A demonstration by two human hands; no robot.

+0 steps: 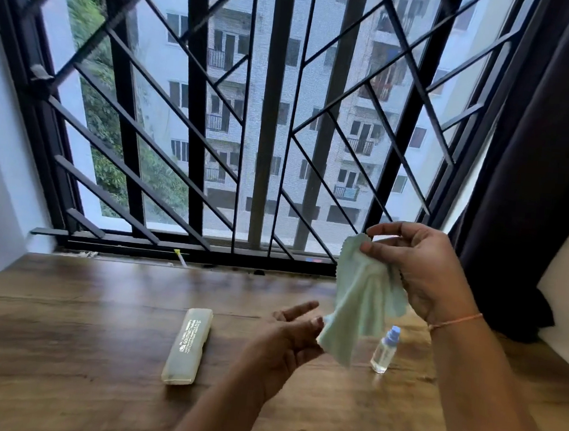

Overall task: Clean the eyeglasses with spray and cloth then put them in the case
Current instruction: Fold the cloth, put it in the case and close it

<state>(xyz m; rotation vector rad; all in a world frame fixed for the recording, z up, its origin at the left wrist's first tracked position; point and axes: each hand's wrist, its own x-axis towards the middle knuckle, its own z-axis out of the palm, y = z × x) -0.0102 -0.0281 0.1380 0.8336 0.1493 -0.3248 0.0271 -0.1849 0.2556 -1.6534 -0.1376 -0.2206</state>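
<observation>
Nearest, the left hand (286, 339) hovers palm up over the wooden bench (76, 334), fingers loosely spread and holding nothing, its tips at the lower edge of a pale green cloth (362, 297). Higher and to the right, the right hand (422, 272) pinches the cloth's top. The cloth hangs limp and looks light and soft, best held by a corner. A closed, stiff-looking case (189, 344) lies on the bench to the left, a small upright spray bottle (383, 353) to the right. No eyeglasses show. Beyond is a barred window (268, 110).
</observation>
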